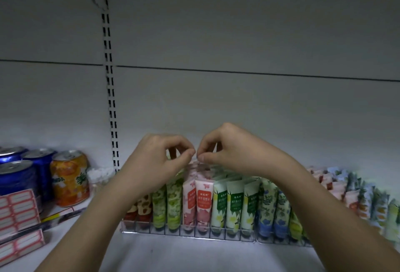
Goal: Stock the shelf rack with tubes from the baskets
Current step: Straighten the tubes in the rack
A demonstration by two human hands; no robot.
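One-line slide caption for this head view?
Both hands, left hand and right hand, pinch tube tops in the wire rack beside soda cans.

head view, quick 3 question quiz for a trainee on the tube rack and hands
1. True or false: both hands are above the pink tubes in the rack.
2. Which cans stand left of the rack? A) blue only B) orange only C) blue and orange
3. Fill in: just right of the pink tubes stand pale ___ tubes.

Key: 1 true. 2 C, blue cans and an orange can. 3 green.
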